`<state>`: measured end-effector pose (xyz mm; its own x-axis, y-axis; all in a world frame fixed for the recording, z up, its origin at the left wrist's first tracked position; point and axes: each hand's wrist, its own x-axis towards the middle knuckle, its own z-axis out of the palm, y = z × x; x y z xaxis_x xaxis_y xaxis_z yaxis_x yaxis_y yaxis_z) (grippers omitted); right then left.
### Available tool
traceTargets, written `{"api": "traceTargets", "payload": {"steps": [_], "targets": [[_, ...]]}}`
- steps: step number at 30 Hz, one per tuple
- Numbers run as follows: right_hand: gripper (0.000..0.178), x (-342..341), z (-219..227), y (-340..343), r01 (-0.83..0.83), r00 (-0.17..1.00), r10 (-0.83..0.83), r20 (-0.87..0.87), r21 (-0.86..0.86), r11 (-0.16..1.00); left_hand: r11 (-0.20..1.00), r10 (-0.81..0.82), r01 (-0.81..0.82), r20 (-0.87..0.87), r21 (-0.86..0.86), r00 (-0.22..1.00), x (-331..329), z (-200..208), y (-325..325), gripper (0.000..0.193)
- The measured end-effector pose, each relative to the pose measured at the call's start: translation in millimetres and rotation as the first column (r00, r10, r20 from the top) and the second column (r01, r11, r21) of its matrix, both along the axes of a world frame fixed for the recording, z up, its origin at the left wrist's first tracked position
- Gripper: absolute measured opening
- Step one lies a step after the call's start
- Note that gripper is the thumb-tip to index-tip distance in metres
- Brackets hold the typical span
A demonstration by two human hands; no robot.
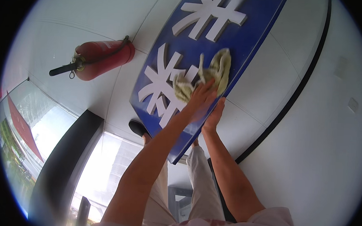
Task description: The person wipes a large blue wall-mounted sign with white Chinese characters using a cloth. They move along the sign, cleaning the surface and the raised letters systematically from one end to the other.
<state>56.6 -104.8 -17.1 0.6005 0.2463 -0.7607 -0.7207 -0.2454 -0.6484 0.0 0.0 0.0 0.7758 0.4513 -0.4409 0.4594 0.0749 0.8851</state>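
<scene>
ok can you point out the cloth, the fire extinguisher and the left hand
Cloth [220, 72]: head view, on its bunched right-hand part.
Fire extinguisher [103, 59]: head view, on the middle of its red body.
Left hand [203, 93]: head view, on the back of the hand.

From my remote station I record the following. The long, flat-faced blue signboard [254, 35] is deep blue, with a thin paler line along one long edge. Its thick, raised white characters [213, 11] are uniformly white on the front. The crumpled yellow-green fabric cloth [221, 70] is mottled with cream. I note the cylindrical red fire extinguisher [104, 60] as red, with black handle and hose and a pale label. The smooth off-white tiled floor [70, 33] bears thin dark joint lines; the long curved strip [289, 104] is black. The loose fabric trousers [200, 167] are cream.
</scene>
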Motion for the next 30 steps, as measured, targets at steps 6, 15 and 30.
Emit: {"api": "traceTargets", "payload": {"steps": [6,15,30], "targets": [[0.064,56.5,43.9,-37.1,0.118,0.984,-0.102,-0.149,0.104,0.988,0.894,-0.377,0.381,-0.061,0.235,0.924,-37.9,39.4,-55.8,0.048],[0.045,84.5,34.5,34.4,0.034,0.998,-0.031,0.05,-0.049,0.998,0.82,0.127,-0.252,0.266,0.514,0.956,166.2,7.8,62.2,0.046],[0.062,100.0,36.3,149.9,-0.097,0.727,0.49,0.48,-0.635,0.766,0.911,-0.036,0.304,-0.683,0.277,0.729,-1.9,-237.5,170.5,0.053]]}}
